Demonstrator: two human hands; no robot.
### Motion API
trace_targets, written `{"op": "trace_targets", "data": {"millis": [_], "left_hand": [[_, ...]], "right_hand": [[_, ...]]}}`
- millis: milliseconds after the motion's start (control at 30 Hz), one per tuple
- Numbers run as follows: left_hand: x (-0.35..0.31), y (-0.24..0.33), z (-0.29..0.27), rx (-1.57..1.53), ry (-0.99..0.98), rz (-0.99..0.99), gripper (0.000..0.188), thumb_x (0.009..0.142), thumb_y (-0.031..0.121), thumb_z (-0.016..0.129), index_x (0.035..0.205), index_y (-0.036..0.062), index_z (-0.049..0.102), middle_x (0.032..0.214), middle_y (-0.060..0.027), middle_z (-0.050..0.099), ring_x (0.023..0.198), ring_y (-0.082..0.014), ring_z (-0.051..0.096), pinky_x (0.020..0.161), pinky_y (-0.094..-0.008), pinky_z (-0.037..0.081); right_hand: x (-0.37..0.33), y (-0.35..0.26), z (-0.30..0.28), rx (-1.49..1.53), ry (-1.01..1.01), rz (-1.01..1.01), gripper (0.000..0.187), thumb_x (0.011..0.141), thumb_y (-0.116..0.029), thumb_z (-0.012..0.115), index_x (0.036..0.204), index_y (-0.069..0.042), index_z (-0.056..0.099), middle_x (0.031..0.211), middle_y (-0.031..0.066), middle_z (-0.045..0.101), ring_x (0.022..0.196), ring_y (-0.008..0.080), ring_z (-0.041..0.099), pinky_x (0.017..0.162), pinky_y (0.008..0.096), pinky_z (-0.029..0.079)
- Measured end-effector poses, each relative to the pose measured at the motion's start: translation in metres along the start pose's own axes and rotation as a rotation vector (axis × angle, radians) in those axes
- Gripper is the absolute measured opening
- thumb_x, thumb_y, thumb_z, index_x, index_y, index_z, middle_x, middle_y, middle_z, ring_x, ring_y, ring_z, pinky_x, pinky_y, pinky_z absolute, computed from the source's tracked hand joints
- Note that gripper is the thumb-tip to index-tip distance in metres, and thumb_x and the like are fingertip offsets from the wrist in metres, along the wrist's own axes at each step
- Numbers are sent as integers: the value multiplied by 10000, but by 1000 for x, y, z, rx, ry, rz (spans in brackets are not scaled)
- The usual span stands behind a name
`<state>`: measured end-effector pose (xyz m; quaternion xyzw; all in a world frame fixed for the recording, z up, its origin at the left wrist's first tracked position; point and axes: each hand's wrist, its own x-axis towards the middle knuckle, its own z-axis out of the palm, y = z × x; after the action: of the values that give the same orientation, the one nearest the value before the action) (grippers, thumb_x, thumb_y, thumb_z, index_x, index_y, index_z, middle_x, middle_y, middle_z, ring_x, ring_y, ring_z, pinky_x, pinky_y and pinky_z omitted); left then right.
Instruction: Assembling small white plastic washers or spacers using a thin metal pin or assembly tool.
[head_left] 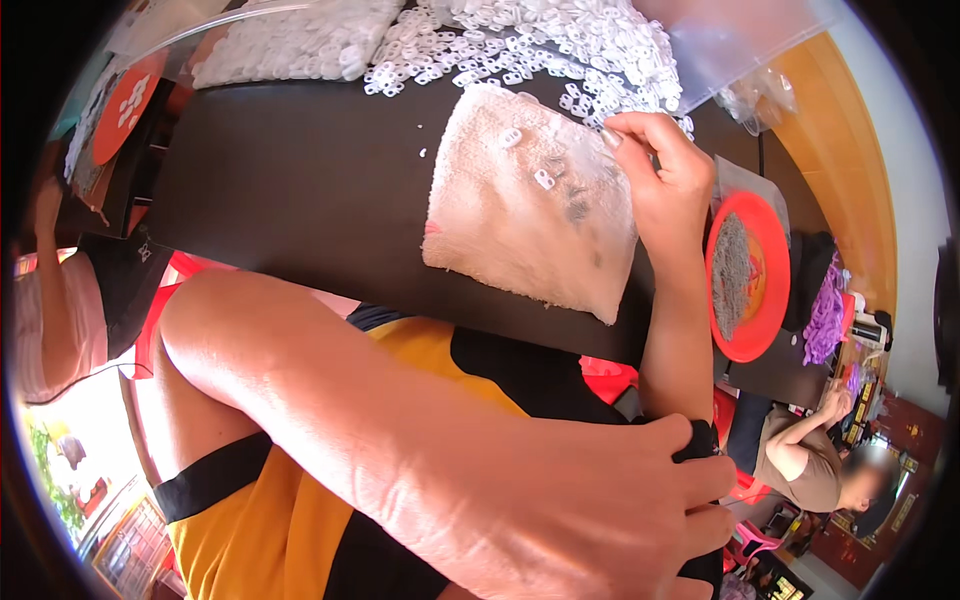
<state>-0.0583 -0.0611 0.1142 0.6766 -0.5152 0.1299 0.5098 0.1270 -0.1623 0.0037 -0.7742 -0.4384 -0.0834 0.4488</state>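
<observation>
My right hand is at the far right corner of a worn whitish cloth. Thumb and forefinger are pinched at the edge of a heap of small white plastic pieces; what is between the fingertips is too small to make out. Two such pieces lie on the cloth, one of them a white plastic piece with two holes. Across my body reaches my left arm, and my left hand is closed round the black sleeve at my right upper arm. Its fingertips are partly hidden.
The cloth lies on a dark table. A clear bag of white pieces stands at the back. To the right is a red basin holding small grey pieces. One person sits at far right; another person's arm shows at left.
</observation>
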Motion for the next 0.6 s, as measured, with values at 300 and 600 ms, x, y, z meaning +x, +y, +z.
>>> {"op": "trace_targets", "data": {"millis": [300,600], "left_hand": [[-5,1,-6,-240,-96,-76,212,860,237,567,972,61,600,938,-90,556,894,-256,532,718,-384,428],[-26,8,4,-190,47,-103,451,855,234,621,1217,-30,569,807,-77,504,711,-232,489,603,-352,398]], "right_hand": [[-3,-7,-12,29,3,56,120,796,81,629,898,26,658,796,107,652,731,179,645,677,273,501],[-5,-10,-14,34,35,2,126,785,79,634,885,5,654,786,100,646,720,204,643,657,292,492]]}}
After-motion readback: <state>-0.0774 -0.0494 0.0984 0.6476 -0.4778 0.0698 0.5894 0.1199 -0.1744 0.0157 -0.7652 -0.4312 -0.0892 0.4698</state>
